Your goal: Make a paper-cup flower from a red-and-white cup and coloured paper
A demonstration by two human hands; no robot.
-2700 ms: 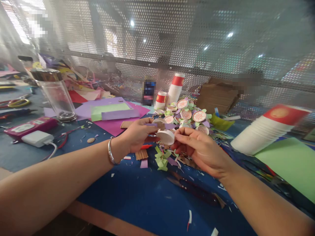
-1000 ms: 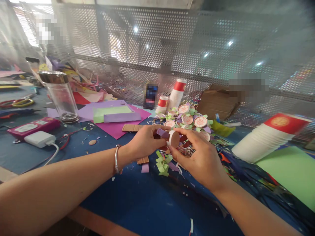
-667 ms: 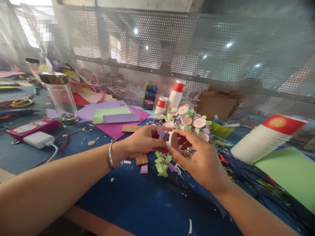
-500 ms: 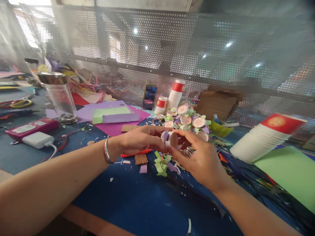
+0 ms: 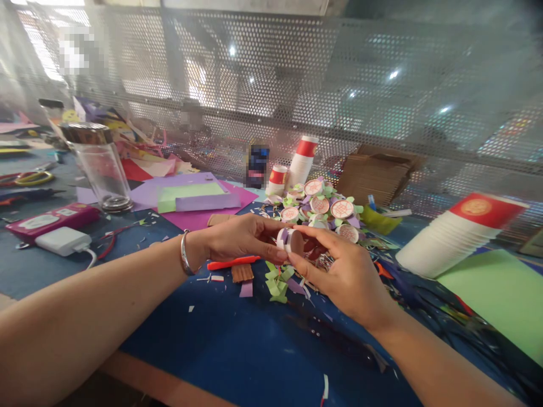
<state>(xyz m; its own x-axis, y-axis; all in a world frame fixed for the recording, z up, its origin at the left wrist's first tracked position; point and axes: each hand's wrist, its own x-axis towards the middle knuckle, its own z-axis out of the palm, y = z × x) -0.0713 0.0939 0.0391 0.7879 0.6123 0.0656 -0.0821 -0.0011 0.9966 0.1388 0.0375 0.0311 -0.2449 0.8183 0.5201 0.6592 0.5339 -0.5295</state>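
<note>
Between the fingertips of both hands is a small cut-down paper cup base, white and round, with a bit of purple paper on its side. My left hand, with a silver bangle at the wrist, pinches it from the left. From the right, my right hand holds its rim with thumb and fingers. Just behind lies a pile of similar paper cup bases with red printed discs and green and purple tabs. Below the hands are folded light green paper strips, a corrugated cardboard piece and a red-orange pen-like stick.
A tilted stack of paper cups rests at the right near a green sheet. Smaller cup stacks stand behind the pile. A glass jar, a magenta box and a white charger are at left. Perforated metal closes the back.
The cup base has turned slightly in my fingers, and the purple paper now lies closer against its side. My left fingers have shifted a little. Both hands keep their hold.
</note>
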